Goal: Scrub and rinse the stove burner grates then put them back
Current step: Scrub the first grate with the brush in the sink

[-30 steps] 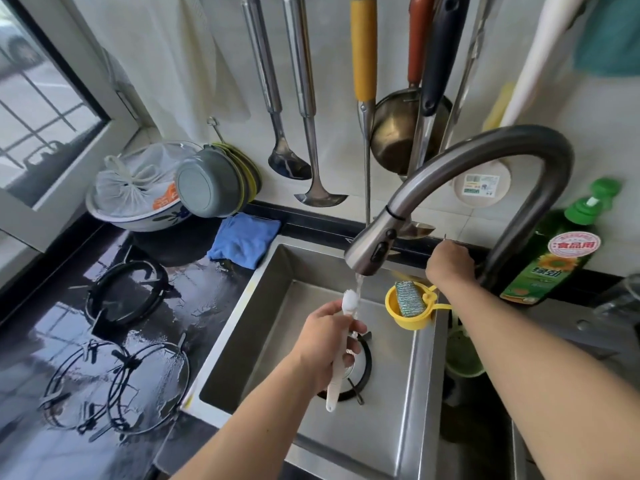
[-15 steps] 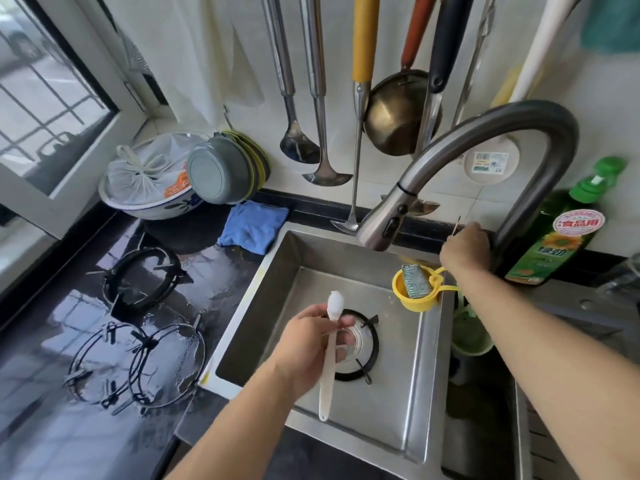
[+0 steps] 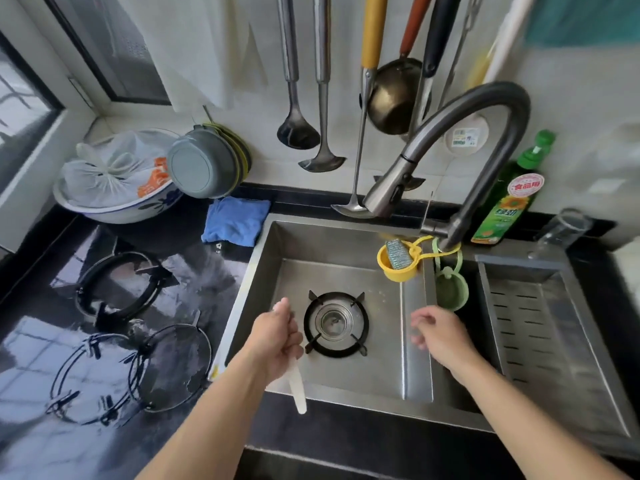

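Head view, sink area.

Left hand (image 3: pixel 277 341): over the left edge of the sink (image 3: pixel 415 393), grip curled round a white toothbrush (image 3: pixel 298 393); handle end pointing down toward the near rim, brush end hidden behind the fingers.

Right hand (image 3: pixel 440 337): above the divider between the two basins, grip loose and spread, holding nothing.

Burner grate (image 3: pixel 335 323): black ring with four prongs, lying flat on the floor of the left basin, encircling the steel drain strainer (image 3: pixel 334 320). Apart from both hands, between them.

Second black grate (image 3: pixel 119 285): on the wet black tabletop (image 3: pixel 41 341), left of the sink.

Two wire rings (image 3: pixel 131 368): overlapping, on the tabletop nearer the viewer, below the second grate.

Faucet (image 3: pixel 450 140): dark arched neck, spray head above the back of the left basin. Whether water runs cannot be told.

Yellow cup (image 3: pixel 398 265): hanging at the back right of the left basin, holding a scouring pad (image 3: pixel 398 252).

Green cup (image 3: pixel 450 289): hanging just beside it in the right basin.

Drain tray (image 3: pixel 554 323): slotted steel, in the right basin.

Green detergent bottle (image 3: pixel 509 195): upright behind the faucet base.

Blue cloth (image 3: pixel 235 220): at the back left corner of the sink.

Bowls (image 3: pixel 207 164): stacked on edge against the wall, beside a white basin (image 3: pixel 114 209) holding a tied bag.

Ladles and spatulas (image 3: pixel 323 81): hanging on the tiled wall.
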Tool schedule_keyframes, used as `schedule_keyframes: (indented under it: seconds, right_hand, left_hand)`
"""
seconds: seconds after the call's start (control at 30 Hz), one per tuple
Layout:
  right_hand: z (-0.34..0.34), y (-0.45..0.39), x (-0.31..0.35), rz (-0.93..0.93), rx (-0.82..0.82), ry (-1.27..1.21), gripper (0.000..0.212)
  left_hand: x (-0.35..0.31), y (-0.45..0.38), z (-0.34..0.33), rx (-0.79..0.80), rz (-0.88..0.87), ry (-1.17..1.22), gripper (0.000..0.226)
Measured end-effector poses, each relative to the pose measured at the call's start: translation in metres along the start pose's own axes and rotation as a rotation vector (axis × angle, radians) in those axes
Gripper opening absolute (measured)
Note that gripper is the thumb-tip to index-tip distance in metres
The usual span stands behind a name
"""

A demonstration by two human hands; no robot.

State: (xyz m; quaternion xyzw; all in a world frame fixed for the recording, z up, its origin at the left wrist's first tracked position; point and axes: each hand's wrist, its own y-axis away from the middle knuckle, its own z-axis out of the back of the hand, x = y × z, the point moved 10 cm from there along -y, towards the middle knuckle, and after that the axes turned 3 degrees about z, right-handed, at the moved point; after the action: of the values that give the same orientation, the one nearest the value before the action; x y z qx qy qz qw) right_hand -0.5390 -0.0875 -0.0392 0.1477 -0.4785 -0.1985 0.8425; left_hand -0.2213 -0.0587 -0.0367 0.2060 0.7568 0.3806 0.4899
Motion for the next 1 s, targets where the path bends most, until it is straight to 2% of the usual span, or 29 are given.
schedule_keyframes:
  seconds: [0.07,0.17,0.3,0.4,0.53,0.63,0.7,0.77,0.87,1.0]
  right_hand:
    - [0.004,0.019,0.002,-0.029,-0.074,-0.031,0.022]
    - [0.000,0.045,0.005,-0.074,-0.115,-0.053,0.024]
    - [-0.037,0.081,0.015,-0.111,-0.107,-0.097,0.022]
    - [-0.058,0.101,0.030,-0.089,-0.087,-0.104,0.021]
    - [-0.062,0.103,0.041,-0.076,-0.067,-0.114,0.020]
    - [-0.061,0.089,0.046,-0.062,-0.049,-0.109,0.019]
    - [-0.065,0.074,0.043,-0.047,-0.022,-0.115,0.018]
    - [-0.075,0.052,0.037,-0.031,0.017,-0.130,0.018]
    - [-0.092,-0.004,0.031,0.036,0.067,-0.148,0.018]
    - [-0.122,-0.074,0.021,0.165,0.086,-0.125,0.020]
  left_hand:
    - [-0.012,-0.007,0.006,0.102,-0.031,0.036,0.037]
    - [-0.022,-0.010,0.016,0.155,-0.041,0.067,0.029]
    - [-0.021,-0.008,0.038,0.142,0.010,0.004,0.048]
    - [-0.017,-0.004,0.042,0.173,0.054,0.001,0.054]
    - [-0.017,-0.004,0.030,0.271,0.038,0.028,0.030]
    - [-0.026,-0.005,0.020,0.322,-0.027,0.043,0.028]
    - [-0.029,-0.011,0.015,0.277,-0.102,-0.041,0.027]
    - [-0.026,-0.026,0.008,0.220,-0.145,-0.090,0.040]
    - [-0.014,-0.075,-0.015,0.165,-0.144,-0.005,0.053]
    - [-0.009,-0.143,-0.056,0.188,-0.268,-0.038,0.034]
